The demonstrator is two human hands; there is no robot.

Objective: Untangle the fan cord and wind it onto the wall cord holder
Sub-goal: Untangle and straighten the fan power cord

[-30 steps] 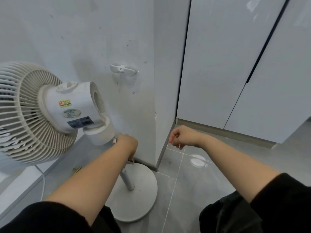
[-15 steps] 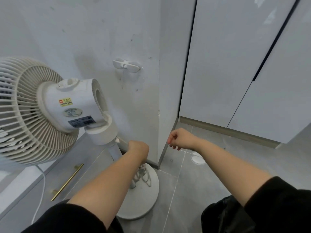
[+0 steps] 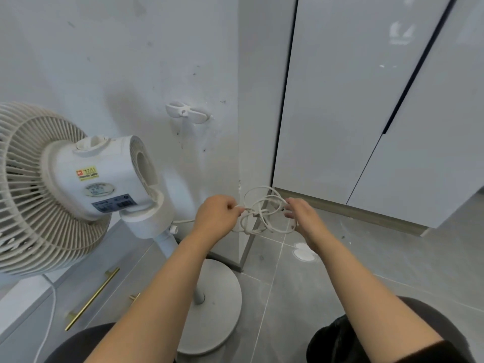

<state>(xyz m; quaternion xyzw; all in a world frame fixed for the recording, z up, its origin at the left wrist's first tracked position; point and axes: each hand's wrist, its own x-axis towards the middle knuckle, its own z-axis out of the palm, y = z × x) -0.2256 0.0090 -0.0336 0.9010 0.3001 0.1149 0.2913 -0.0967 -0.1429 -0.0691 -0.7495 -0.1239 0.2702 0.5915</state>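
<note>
Both hands have risen from beside the fan pole, lifting the tangled white cord [image 3: 262, 214] clear between them. Left hand [image 3: 216, 218] pinches a strand in closed fingers; right hand [image 3: 301, 218] fingers hook loosely through the loops. Wall cord holder [image 3: 187, 113] stands bare above

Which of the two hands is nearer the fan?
The left hand, pinching the tangled white cord beside the white fan; the right hand is farther away.

place: I'm seeing a home | cues: pedestal fan [image 3: 78, 184], grey floor tiles [image 3: 340, 271], glossy white cupboard doors [image 3: 340, 100], brass-handled drawer [image 3: 91, 299]
</note>
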